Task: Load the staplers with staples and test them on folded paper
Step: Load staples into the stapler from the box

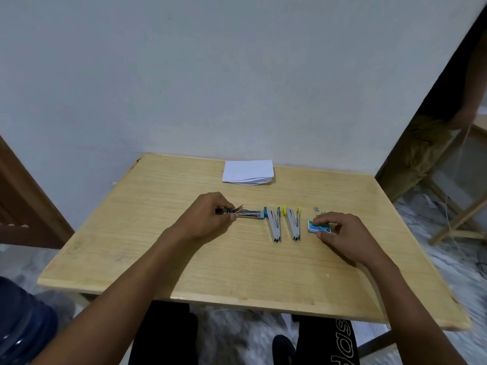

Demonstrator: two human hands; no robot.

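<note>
Three small metal staplers lie in a row on the wooden table (pixel 147 248). The blue-ended stapler (pixel 247 213) lies flat, swung fully open, and my left hand (pixel 208 219) grips its left end. A teal stapler (pixel 274 223) and a yellow stapler (pixel 293 222) rest half open beside it, untouched. My right hand (pixel 340 233) pinches a small green staple box (pixel 317 227) lying on the table. A few loose staples (pixel 317 209) sit just behind the box. The folded white paper (pixel 247 172) lies at the table's far edge.
A pale wall rises directly behind the table. A brown door is at the left, a wooden stand (pixel 458 206) at the right, and a dark blue water jug (pixel 23 322) on the floor at the lower left. My knees show under the front edge.
</note>
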